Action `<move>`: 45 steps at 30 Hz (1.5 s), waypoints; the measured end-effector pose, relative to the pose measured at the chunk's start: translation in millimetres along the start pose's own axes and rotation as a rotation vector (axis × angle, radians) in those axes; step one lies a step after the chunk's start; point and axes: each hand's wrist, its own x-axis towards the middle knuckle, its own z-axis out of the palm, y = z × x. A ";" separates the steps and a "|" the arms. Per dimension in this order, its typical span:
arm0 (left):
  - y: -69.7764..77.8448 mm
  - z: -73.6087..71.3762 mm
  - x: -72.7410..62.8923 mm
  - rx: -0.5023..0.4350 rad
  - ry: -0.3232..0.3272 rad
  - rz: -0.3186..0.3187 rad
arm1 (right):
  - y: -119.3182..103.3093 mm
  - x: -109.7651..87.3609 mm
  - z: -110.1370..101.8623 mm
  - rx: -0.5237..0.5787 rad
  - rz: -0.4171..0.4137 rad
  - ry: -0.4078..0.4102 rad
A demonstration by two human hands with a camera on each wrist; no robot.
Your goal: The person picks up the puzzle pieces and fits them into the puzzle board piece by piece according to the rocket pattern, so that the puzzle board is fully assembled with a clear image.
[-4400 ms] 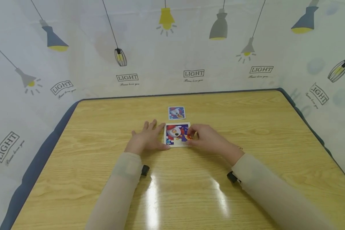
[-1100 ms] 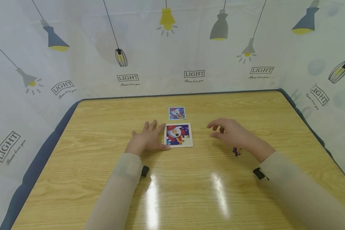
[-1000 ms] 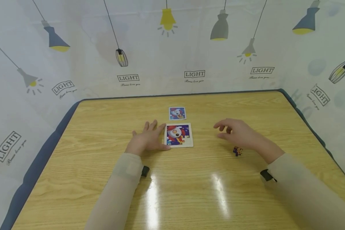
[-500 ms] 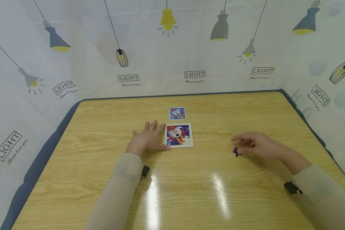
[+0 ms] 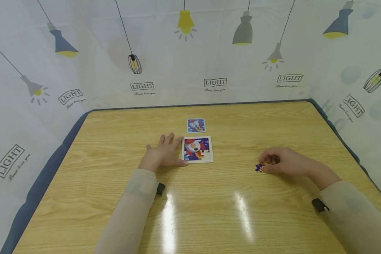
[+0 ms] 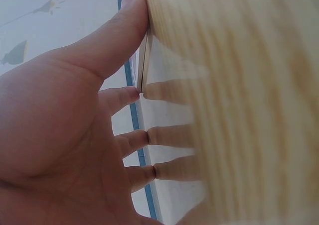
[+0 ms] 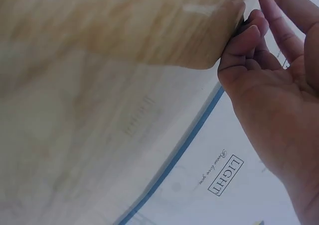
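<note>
A jigsaw puzzle board (image 5: 195,150) with a pale frame lies flat on the table, its picture showing a white rocket-like figure on purple. Pale backing shows at its lower right. My left hand (image 5: 162,152) rests spread at the board's left side, thumb and forefinger touching its edge. Well to the right, my right hand (image 5: 285,161) pinches a small purple and orange puzzle piece (image 5: 259,167) between thumb and forefinger, low at the tabletop. The other fingers curl under in the right wrist view, where only a sliver of the piece shows.
A small picture card (image 5: 195,125) with the same design lies just behind the board. The wooden table (image 5: 114,211) is glossy, with bright reflections near the front. A curtain (image 5: 165,42) printed with lamps hangs around the far side and flanks.
The right hand has left the board, moved right and down to the loose piece, and now grips it, turning it slightly. More of the board's picture is filled. The left hand stays put.
</note>
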 end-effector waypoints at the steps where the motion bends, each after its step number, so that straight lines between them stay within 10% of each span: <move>1: 0.0 -0.1 0.1 -0.002 -0.003 -0.003 | -1.3 0.7 0.2 -0.009 0.009 0.006; 10: -7.5 6.7 13.1 0.002 -0.009 -0.020 | -2.3 5.5 0.2 -0.050 -0.012 0.011; 45: 3.5 -2.9 -7.3 0.010 0.003 0.008 | -1.3 3.5 -0.7 -0.025 -0.068 -0.086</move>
